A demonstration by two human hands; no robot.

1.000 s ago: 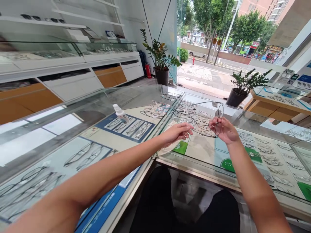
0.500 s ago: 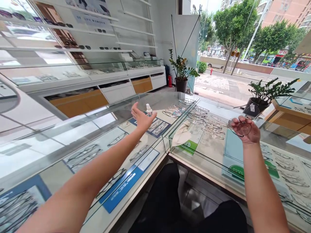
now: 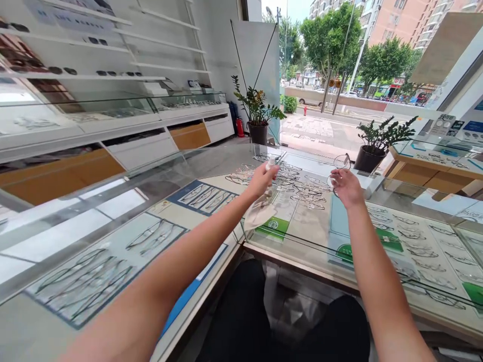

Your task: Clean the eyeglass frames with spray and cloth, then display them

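Note:
My left hand (image 3: 261, 180) is closed round a small white spray bottle (image 3: 270, 164), lifted above the glass counter (image 3: 211, 166). My right hand (image 3: 345, 186) pinches a thin-rimmed pair of glasses (image 3: 341, 162) and holds it up a short way to the right of the bottle. A pale cleaning cloth (image 3: 258, 213) lies on the glass just below my left hand. Under the counter top lie rows of spectacle frames (image 3: 302, 188).
Glass display cases run left and right of the corner where I sit; my dark-clad knees (image 3: 241, 311) are below. Two potted plants (image 3: 257, 108) (image 3: 375, 138) stand by the street window. Wall shelves (image 3: 86, 75) with glasses and drawers line the left.
My left hand has taken the spray bottle from the left counter and carried it right, toward the glasses. The right hand still holds the glasses, now raised slightly nearer the middle.

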